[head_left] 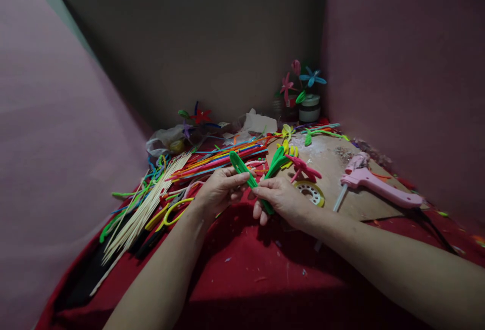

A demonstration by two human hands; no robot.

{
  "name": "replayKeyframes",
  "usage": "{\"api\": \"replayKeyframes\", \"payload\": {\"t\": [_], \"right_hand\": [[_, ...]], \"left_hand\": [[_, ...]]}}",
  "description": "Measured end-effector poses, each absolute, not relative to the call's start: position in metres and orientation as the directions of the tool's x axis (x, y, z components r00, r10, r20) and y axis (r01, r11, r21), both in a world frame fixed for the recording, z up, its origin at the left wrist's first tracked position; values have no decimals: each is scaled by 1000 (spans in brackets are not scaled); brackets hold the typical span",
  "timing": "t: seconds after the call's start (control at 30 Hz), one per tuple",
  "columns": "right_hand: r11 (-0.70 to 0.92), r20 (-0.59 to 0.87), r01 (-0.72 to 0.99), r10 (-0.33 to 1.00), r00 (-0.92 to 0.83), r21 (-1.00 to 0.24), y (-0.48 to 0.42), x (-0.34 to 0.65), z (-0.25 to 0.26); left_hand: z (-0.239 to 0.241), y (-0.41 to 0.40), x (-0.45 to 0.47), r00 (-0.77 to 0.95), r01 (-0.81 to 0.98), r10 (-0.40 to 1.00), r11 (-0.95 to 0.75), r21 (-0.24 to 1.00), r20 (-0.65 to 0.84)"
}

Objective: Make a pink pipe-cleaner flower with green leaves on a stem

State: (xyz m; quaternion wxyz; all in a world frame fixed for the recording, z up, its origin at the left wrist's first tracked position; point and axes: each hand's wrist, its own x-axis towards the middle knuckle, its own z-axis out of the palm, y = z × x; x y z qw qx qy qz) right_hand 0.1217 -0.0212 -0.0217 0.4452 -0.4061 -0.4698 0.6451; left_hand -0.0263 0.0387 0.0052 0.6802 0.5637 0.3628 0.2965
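In the middle of the head view, I hold a bright green pipe-cleaner leaf piece (238,164) between both hands. It has long looped blades, and more green blades (278,161) rise beyond my right fingers. My left hand (222,187) is closed, its thumb and fingers pinching the left blade. My right hand (280,196) pinches the piece near its middle, where the blades meet; the fingers partly hide that join. Just past my right hand lie a pink pipe-cleaner flower (306,169) and a yellow tape roll (321,199).
A pink glue gun (382,187) lies on a brown board (350,206) at right. Wooden sticks (146,208), yellow-handled scissors (175,214) and colourful pipe cleaners (223,155) spread at left. Finished flowers (311,76) stand behind, by a white jar (309,110). Red cloth (261,269) covers the table.
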Motion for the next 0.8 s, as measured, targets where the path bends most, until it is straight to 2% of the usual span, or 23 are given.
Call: {"api": "replayKeyframes", "payload": {"t": [0.13,0.27,0.33,0.47,0.57,0.7,0.8], "right_hand": [[-189,-127,-189,946,-297,-964,-23,122,-22],[-188,-126,-169,938,-322,-967,-25,122,-22],[-81,-41,-171,974,-225,-982,-24,121,-22],[259,256,-124,966,37,-958,-19,122,-24],[328,326,-86,945,40,-941,-17,124,-24],[335,327,-112,942,79,-936,-18,127,-20],[337,319,-109,935,154,-935,-18,129,-18]], "left_hand": [[10,45,-32,511,-58,856,129,990,-82],[10,45,-32,457,62,885,63,996,-85],[10,42,-31,497,169,860,36,985,-117],[11,34,-28,607,315,776,-38,948,-170],[10,30,-25,655,354,734,-91,931,-178],[8,27,-20,691,255,716,-112,961,-100],[7,26,-17,658,151,752,-74,986,-45]]}}
